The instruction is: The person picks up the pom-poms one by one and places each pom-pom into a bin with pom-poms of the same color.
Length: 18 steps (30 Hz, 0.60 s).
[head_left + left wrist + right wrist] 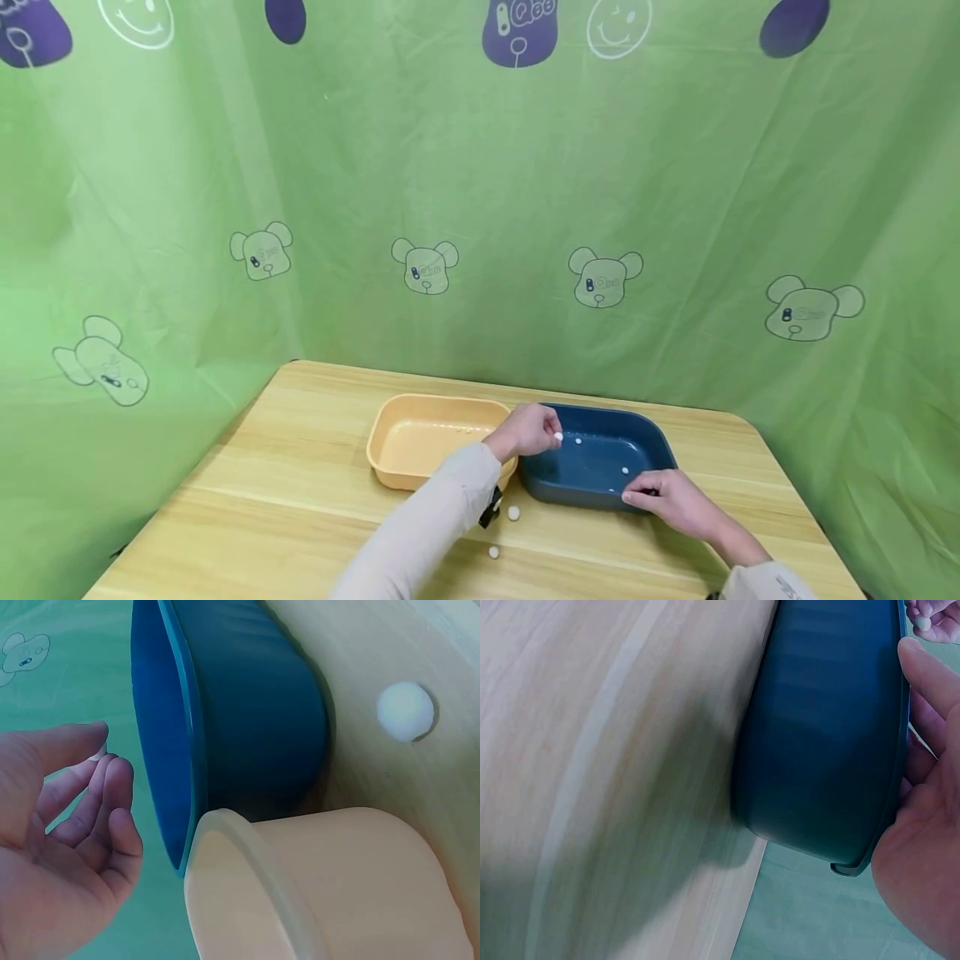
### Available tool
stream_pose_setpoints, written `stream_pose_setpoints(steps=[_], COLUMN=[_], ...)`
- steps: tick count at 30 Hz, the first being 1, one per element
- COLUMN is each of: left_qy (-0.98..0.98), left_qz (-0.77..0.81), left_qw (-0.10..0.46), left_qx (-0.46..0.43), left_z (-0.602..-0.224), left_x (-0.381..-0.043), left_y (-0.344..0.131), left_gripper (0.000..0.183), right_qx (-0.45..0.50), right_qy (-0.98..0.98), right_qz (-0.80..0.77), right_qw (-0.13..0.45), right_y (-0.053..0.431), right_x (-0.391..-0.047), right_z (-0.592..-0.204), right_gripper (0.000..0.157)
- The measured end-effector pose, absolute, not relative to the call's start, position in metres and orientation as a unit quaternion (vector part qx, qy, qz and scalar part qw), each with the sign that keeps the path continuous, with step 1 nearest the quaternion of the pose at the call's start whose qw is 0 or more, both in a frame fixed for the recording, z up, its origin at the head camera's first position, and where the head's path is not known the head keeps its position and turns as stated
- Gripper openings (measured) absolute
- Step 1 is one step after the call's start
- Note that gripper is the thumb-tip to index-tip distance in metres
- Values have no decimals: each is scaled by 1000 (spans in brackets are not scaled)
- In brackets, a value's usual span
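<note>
My left hand (531, 429) pinches a small white ball (558, 437) between thumb and fingertips, above the left end of a dark blue basin (592, 495). In the left wrist view this ball is mostly hidden by the fingers. My right hand (672, 502) holds the basin's near right rim, thumb along the outer edge and fingers over the inside, as the right wrist view shows. Several small white balls, one a white ball (625, 471) near the right hand, lie inside the blue basin.
A pale orange basin (401, 481) stands against the blue one's left side. On the wooden table (285, 517) in front lie a larger white ball (513, 513) and a smaller white ball (493, 552). A green printed curtain (510, 333) hangs behind and on both sides.
</note>
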<state>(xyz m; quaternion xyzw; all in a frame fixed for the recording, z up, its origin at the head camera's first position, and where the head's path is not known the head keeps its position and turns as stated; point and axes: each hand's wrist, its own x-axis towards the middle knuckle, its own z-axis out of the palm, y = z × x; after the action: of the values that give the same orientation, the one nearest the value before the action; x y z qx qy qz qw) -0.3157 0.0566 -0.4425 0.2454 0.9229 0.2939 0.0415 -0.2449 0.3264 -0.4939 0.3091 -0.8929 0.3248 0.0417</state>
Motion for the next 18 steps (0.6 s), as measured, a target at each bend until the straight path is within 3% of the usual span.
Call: stream_pose_setpoints(steps=[18], left_qy=[926], left_qz=[291], left_qw=[29], left_qx=[238], left_z=[-453], left_x=[-319], left_y=[57], left_gripper=[8], right_qx=[326], right_qy=[-886], right_qz=[326], right_qw=[53], right_y=[326], right_x=[-243], right_z=[-493], right_gripper=[6])
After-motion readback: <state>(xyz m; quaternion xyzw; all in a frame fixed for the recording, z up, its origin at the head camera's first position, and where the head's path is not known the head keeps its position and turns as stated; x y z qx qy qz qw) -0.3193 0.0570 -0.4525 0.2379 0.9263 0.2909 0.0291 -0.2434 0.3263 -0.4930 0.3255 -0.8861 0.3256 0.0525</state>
